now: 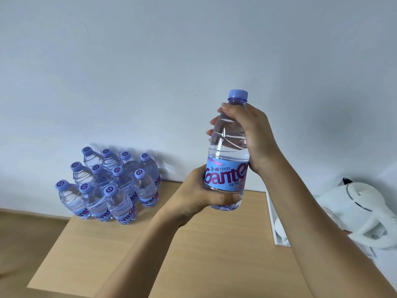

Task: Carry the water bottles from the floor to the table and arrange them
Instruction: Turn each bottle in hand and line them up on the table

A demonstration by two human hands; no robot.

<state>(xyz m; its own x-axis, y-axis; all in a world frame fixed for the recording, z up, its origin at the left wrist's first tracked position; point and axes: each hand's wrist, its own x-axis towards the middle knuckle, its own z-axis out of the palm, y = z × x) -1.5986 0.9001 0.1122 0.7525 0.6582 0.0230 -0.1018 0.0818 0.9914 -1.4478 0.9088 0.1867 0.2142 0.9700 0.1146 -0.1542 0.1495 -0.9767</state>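
1. Holding one water bottle (226, 168) upright in the air above the table (193, 244), the person uses both hands, probably to steady it before setting it down.
2. The right hand (251, 136) wraps its fingers around the bottle's shoulder just under the cap; the left hand (199, 194) cups the base, thumb across the front.
3. Eleven placed bottles (109, 186) stand in tidy rows at the table's far left corner against the wall, so this one likely joins the short front row.
4. A white kettle (361, 214) sits at the right, well apart from the rows.
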